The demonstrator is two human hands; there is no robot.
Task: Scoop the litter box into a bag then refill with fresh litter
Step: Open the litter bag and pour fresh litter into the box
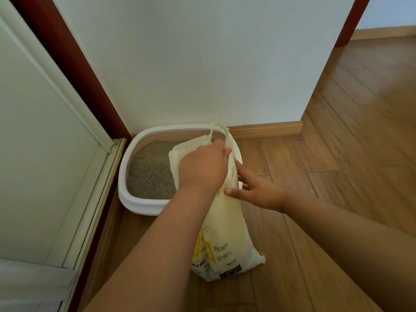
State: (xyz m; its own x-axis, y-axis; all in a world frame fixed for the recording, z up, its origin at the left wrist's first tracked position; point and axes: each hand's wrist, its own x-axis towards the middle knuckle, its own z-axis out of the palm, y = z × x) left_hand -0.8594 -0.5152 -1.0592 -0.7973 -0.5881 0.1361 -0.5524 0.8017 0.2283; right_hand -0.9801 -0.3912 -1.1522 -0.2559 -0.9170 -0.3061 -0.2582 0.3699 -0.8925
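The pale litter bag (227,221) stands on the wooden floor (337,199), leaning over the white litter box (135,203) in the wall corner. Left hand (202,170) grip is clamped on its top; right hand (256,188) fingers are spread apart against its side.

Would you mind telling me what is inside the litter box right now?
The litter box holds grey litter across its visible left part. The bag, gripped by the left hand, covers the right part, so what lies there is hidden.
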